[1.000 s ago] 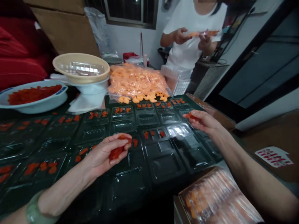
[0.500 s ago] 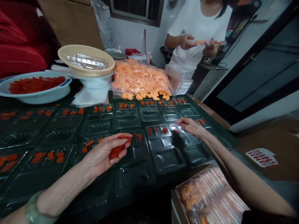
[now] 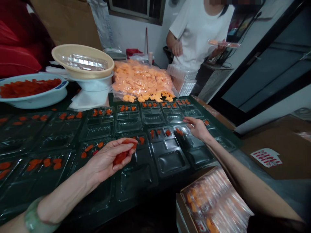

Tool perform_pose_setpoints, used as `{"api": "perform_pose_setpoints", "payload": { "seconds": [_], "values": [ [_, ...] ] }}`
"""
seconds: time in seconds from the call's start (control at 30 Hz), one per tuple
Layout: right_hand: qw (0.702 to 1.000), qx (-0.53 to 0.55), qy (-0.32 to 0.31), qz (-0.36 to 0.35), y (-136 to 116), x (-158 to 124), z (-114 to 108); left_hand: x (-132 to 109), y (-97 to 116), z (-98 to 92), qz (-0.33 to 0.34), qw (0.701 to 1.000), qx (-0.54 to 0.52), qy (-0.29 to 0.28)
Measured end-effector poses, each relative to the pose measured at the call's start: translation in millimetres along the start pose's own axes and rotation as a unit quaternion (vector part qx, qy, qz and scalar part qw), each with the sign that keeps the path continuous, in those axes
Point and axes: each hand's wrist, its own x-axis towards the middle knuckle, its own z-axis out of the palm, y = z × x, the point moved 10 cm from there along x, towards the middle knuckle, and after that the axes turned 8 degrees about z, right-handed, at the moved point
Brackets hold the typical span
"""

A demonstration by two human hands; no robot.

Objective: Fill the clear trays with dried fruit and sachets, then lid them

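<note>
Red-orange pieces (image 3: 119,158), held lengthwise in the curled fingers (image 3: 116,145) of the left hand (image 3: 104,160), lie just left of a black plastic compartment tray (image 3: 167,160) holding 3 pieces, with the right hand (image 3: 197,128) above it, fingers loosely open.

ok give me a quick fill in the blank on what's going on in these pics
The left hand cups red-orange pieces in its ____.
A green bangle sits on the ____ arm.
Pale orange pieces are heaped in a clear plastic ____ beyond the black trays.
The beige bowl rests on a ____ bowl.

palm; left; bag; white
</note>
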Motion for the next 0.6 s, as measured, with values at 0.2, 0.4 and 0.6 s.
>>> {"api": "perform_pose_setpoints", "payload": {
  "seconds": [0.2, 0.4, 0.6],
  "values": [
    [0.995, 0.076, 0.042, 0.042, -10, -15, -17, 15, -1, 44.3, 0.002, 0.997, 0.039, -0.066],
    [0.790, 0.462, -0.301, 0.267, -48, -106, 67, 32, 2, 132.6, 0.119, 0.944, 0.232, -0.201],
    [0.662, 0.555, -0.383, 0.327, -55, -142, 85, 36, 8, 176.6, 0.290, 0.779, 0.519, -0.200]
  ]
}}
